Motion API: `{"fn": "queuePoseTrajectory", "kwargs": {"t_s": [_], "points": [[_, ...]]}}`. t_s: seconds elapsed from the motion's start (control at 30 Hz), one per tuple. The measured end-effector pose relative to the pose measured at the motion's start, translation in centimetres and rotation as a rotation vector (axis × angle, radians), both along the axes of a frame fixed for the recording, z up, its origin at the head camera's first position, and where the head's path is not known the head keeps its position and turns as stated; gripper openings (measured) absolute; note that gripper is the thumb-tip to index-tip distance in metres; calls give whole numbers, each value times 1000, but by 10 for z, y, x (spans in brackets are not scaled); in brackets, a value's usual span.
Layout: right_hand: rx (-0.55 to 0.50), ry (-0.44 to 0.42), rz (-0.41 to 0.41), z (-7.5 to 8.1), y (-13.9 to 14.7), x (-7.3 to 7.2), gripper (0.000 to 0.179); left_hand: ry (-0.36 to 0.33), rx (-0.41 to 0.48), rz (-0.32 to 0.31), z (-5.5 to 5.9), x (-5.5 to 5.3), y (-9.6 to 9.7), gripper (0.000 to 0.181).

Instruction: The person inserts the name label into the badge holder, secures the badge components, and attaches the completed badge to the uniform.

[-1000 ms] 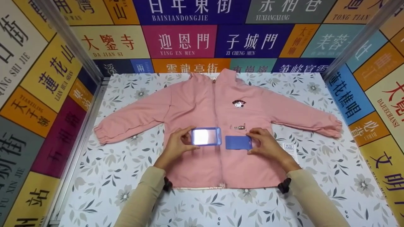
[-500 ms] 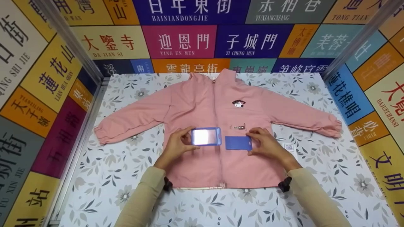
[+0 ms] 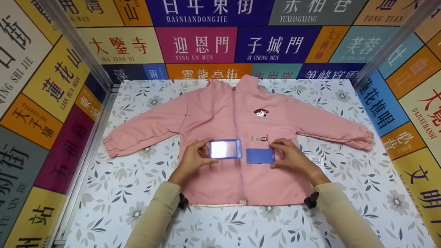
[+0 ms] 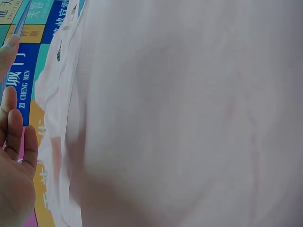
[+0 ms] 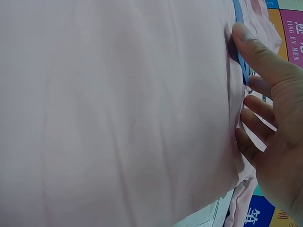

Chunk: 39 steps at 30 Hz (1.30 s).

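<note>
In the head view, my left hand [image 3: 193, 156] pinches a blue-framed card holder [image 3: 224, 149] at its left end, thumb below and forefinger above; its clear window reflects bright light. To its right, my right hand [image 3: 294, 160] pinches a flat blue panel [image 3: 260, 156] with a slot at its right end. A gap separates the two pieces, both over a pink zip jacket [image 3: 210, 182]. Just above the panel lies a small metal clip [image 3: 263, 139]. From the right wrist, the thumb and fingers [image 5: 272, 64] show at the panel's blue edge [image 5: 243, 66].
The jacket lies spread on a floral-patterned table [image 3: 134, 220], with a cartoon badge [image 3: 260, 113] on its chest. A white printed card [image 3: 315, 161] sits partly behind my right wrist. Colourful sign-covered walls [image 3: 275, 44] enclose the back and both sides.
</note>
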State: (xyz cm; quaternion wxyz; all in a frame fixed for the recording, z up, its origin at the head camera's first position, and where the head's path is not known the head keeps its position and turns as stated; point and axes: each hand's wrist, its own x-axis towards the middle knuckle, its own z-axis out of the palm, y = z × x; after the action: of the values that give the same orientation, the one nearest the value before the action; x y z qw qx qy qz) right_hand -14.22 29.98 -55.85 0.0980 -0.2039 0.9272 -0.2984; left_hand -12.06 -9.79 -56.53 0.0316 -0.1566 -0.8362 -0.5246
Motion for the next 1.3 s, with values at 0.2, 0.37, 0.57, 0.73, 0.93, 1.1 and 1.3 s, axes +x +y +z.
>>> {"fn": "queuePoseTrajectory", "kwargs": {"t_s": [0.2, 0.37, 0.57, 0.73, 0.93, 1.1, 1.3], "points": [[-36, 1, -9, 5, -1, -6, 81, 5, -11, 4, 1, -1, 1, 75], [-117, 10, -75, 5, -4, -17, 67, -2, -15, -2, 1, -2, 1, 75], [-192, 45, -121, 2, -11, -33, 52, 1, 6, -9, -1, -4, 4, 76], [-181, 57, -123, -1, -18, -44, 49, -1, 41, -21, -2, -3, 6, 75], [-183, 27, -144, -5, -22, -51, 46, 8, 36, -28, -3, -3, 8, 75], [-153, 40, -158, -8, -22, -53, 46, 16, 14, -28, -3, -4, 9, 76], [-145, 50, -162, -12, -21, -56, 44, 1, 20, -21, -4, -3, 9, 76]]}}
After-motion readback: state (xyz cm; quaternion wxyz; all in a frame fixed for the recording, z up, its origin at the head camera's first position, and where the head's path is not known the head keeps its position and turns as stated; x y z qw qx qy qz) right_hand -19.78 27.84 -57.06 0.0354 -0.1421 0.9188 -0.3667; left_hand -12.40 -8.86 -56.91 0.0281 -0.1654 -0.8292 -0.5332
